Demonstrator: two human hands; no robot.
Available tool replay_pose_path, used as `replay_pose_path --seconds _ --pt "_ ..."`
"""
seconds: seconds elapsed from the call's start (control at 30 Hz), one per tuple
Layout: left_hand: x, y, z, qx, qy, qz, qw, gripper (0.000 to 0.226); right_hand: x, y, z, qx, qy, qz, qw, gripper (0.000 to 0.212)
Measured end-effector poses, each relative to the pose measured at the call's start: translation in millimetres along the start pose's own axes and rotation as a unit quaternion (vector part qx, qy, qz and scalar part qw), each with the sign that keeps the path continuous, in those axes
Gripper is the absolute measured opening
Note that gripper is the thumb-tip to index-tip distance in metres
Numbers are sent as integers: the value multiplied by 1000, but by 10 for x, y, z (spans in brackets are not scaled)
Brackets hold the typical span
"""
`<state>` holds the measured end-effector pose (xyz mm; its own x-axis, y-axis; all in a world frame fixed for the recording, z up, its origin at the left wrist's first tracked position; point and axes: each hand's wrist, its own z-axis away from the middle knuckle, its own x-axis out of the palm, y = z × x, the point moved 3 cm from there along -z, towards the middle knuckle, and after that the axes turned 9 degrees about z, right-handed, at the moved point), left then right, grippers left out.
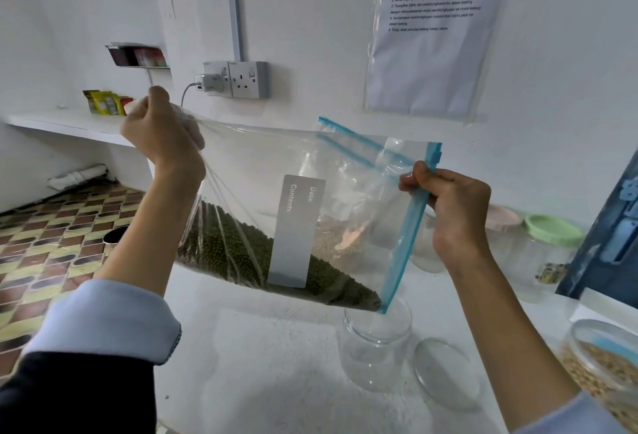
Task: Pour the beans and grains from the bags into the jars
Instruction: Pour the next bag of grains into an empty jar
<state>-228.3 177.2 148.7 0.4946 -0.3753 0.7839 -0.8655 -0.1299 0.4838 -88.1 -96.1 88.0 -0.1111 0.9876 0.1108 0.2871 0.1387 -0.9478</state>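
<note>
Both hands held a clear zip bag [297,212] of green beans [241,254] tilted above an open jar [376,347].
Left hand [162,130] clutched the bag's bottom corner high; right hand [455,209] pinched the blue zip strip [407,230], its low corner at the jar's mouth, a clear lid [447,373] lying just beside.

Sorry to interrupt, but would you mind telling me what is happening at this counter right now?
A person is tipping a clear zip bag of green beans toward an open glass jar on the white counter. The left hand holds the bag's bottom corner up, and the right hand pinches the blue zip edge above the jar's mouth. The jar looks empty, with its lid lying beside it.
</note>
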Motion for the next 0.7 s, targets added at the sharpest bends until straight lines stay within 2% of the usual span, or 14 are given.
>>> replay_pose_path --seconds 0.53,0.7 --pt "64 -27 -34 16 -23 2 1000 46 3 28 4 -1 -21 -11 1000 19" --pt "66 -12 -40 21 -8 1 1000 46 15 7 -2 3 -27 -14 1000 18"
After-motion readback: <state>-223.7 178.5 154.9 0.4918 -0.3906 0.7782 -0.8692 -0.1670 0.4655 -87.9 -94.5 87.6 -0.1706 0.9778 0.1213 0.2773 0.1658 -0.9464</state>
